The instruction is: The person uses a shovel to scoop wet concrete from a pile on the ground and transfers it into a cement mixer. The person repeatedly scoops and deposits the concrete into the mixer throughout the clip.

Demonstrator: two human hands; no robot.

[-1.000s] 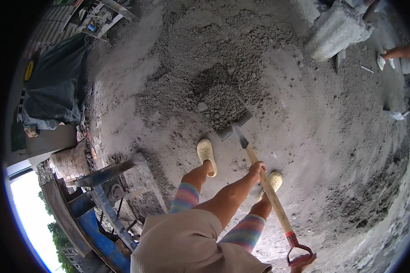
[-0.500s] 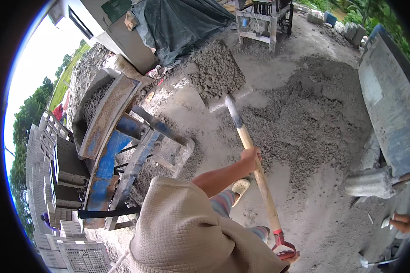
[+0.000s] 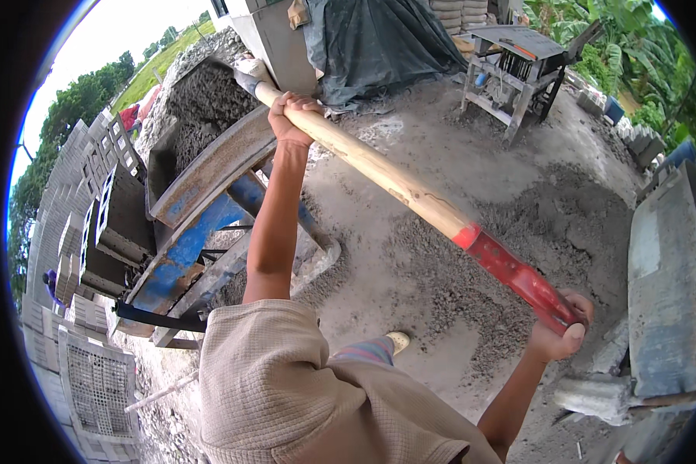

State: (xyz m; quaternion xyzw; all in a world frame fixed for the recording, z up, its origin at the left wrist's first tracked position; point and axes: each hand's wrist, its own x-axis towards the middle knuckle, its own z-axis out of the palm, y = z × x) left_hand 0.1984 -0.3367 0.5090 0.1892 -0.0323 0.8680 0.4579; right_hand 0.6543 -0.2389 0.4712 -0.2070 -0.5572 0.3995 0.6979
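I hold a shovel [image 3: 387, 175] raised across my front, its wooden shaft slanting from upper left to lower right. My left hand [image 3: 292, 118] is closed round the shaft near the metal socket. At the other end, my right hand [image 3: 562, 328] grips the red handle. The blade end is over the trough [image 3: 209, 166] of a rusty, blue-painted machine [image 3: 201, 232]. Dark grey, crumbly mix [image 3: 213, 100] shows there; I cannot tell how much lies on the blade and how much in the trough.
A heap of grey mix [image 3: 549, 224] spreads over the ground at right, beside a metal wheelbarrow [image 3: 669, 278]. Hollow blocks [image 3: 124, 224] are stacked at left. Farther back are a dark tarp [image 3: 387, 50] and a worn stand [image 3: 510, 73].
The loaded shovel has swung up and left from above the ground to the trough. My left hand rose with the shaft; my right hand lifted the red handle up and right.
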